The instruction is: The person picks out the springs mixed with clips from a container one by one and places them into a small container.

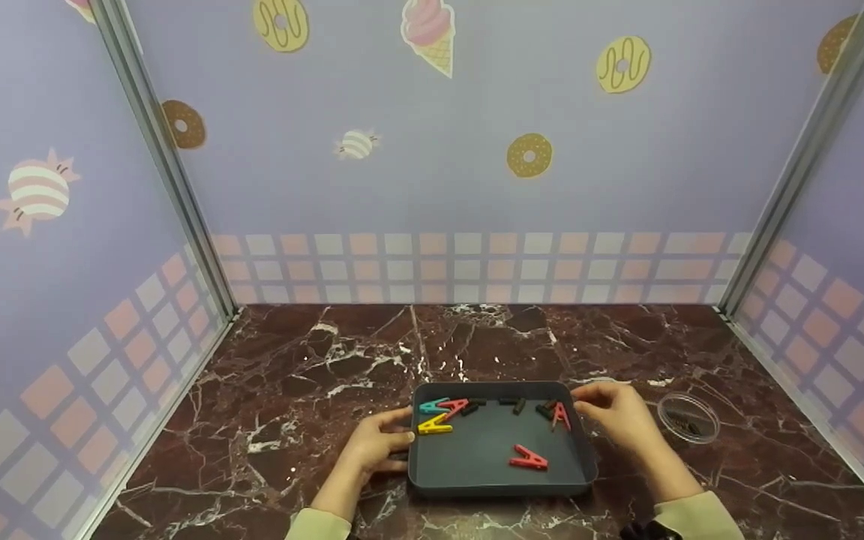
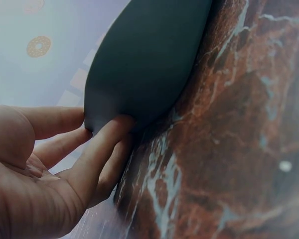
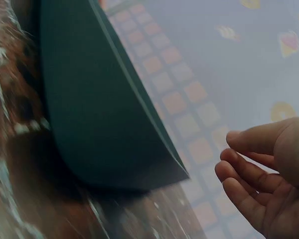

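A dark grey rectangular tray (image 1: 477, 461) rests on the marble-patterned table. Inside are a blue clothespin (image 1: 433, 406), a yellow clothespin (image 1: 434, 425) and a few red clothespins (image 1: 529, 458), plus several small dark pieces (image 1: 513, 403) along the back. My left hand (image 1: 376, 441) holds the tray's left side, thumb at the rim and fingers on the outer wall (image 2: 144, 64). Beside the back right corner is my right hand (image 1: 623, 416), its fingers loosely bent and holding nothing; a gap separates them from the tray wall (image 3: 104, 114) in the right wrist view.
To the right of my right hand stands a clear round dish (image 1: 715, 420) with small dark bits inside. Patterned panels (image 1: 469, 187) enclose the table at the back and on both sides, with metal posts (image 1: 784, 142) at the corners.
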Motion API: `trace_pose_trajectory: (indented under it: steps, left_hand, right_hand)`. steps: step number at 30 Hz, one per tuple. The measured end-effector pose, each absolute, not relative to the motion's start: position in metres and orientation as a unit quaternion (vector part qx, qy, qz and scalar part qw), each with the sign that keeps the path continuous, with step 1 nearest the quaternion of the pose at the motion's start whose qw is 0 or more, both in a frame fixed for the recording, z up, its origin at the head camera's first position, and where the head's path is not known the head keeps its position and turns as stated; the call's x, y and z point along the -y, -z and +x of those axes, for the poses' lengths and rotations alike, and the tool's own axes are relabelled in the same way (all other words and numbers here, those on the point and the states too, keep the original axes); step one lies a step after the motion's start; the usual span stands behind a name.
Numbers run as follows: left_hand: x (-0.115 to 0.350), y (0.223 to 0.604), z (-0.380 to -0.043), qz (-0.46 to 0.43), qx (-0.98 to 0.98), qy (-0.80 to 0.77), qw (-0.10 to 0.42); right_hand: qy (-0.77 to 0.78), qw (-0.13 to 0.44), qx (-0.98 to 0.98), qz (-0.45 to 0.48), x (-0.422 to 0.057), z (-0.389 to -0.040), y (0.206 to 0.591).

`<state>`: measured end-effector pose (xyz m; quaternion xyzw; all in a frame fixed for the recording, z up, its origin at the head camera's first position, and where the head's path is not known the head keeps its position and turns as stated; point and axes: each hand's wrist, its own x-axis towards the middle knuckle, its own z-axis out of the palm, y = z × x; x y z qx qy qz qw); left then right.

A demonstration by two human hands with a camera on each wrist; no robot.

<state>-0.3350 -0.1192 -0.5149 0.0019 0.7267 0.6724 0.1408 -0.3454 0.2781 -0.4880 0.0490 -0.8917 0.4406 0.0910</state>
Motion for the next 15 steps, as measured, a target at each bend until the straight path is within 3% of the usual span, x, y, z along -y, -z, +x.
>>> trace_pose_trajectory:
  steps: [15]
  left_hand:
    - [0.12,0.515,-0.335,0.007,-0.73,-0.67,0.138]
  right_hand:
    - [-0.376,0.086,0.922,0.029,-0.225,-0.356,0.496]
